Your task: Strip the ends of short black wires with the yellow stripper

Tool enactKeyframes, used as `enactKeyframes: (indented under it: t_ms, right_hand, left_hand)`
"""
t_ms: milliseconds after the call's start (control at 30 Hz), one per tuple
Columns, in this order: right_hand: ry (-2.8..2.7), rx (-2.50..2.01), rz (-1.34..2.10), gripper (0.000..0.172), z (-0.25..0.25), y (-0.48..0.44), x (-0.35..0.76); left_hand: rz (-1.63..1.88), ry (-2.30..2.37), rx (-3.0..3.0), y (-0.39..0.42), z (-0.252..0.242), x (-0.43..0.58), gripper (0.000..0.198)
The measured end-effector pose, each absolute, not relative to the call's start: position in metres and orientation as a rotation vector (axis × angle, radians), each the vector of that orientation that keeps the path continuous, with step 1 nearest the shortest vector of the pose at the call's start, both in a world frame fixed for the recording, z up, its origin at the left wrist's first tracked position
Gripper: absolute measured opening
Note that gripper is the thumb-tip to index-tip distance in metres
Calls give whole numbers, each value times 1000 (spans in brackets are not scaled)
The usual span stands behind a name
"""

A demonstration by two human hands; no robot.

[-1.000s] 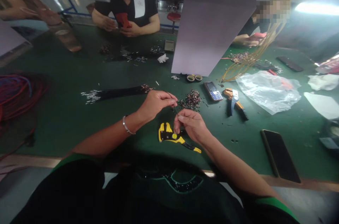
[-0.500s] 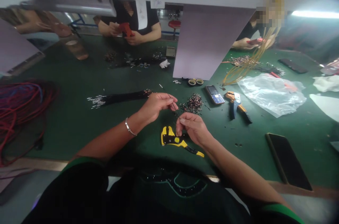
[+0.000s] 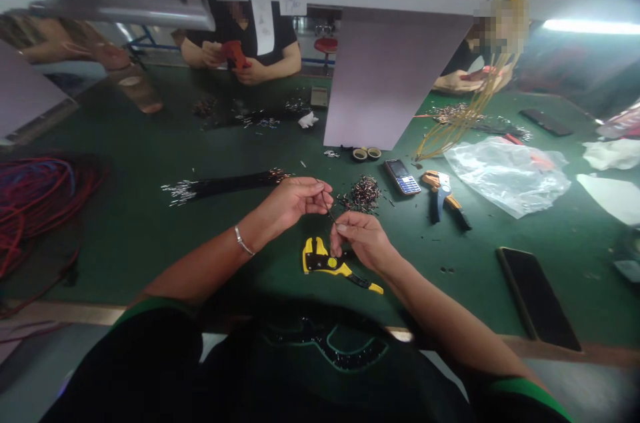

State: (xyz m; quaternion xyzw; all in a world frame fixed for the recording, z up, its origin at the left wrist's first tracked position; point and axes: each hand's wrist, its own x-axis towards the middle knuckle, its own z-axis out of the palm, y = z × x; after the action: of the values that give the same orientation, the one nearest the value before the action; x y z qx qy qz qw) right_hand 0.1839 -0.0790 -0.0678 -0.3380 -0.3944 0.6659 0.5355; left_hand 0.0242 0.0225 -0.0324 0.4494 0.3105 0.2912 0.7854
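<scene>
A thin dark wire (image 3: 327,207) runs between my two hands above the green table. My left hand (image 3: 300,199) pinches its upper part, and my right hand (image 3: 361,236) closes thumb and fingers on its lower end. Just below my hands lies a yellow and black wire stripper (image 3: 327,264). Left of my left hand rests a bundle of black wires (image 3: 225,183) with silvery tips at one end and coppery ones at the other. Beyond my right hand sits a pile of small dark pieces with coppery ends (image 3: 364,195).
Right of the pile are a keypad phone (image 3: 403,177), an orange and blue hand tool (image 3: 445,199) and a plastic bag (image 3: 507,173). A large phone (image 3: 540,299) lies near the front edge. Red and blue cable coils (image 3: 45,209) occupy the left. Co-workers sit across, beyond an upright panel (image 3: 383,76).
The view has shifted slightly. Both hands keep their pinch, and slightly more of the wire shows between them.
</scene>
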Motion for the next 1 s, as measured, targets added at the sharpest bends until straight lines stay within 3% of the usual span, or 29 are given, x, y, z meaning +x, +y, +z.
enactKeyframes:
  t_ms: [233, 433, 667, 1000]
  right_hand:
    - [-1073, -916, 1427, 20, -74, -75, 188]
    - [-1705, -1290, 830, 9, -71, -83, 190]
    - [-2208, -1440, 475, 58, -78, -128, 202]
    - [-2176, -1384, 432, 35, -99, -133, 207]
  left_hand:
    - [746, 746, 1009, 23, -28, 24, 11]
    - [939, 787, 1058, 34, -25, 15, 17]
    - [1003, 792, 1056, 39, -21, 8, 18]
    - [1011, 794, 978, 38, -17, 6, 13]
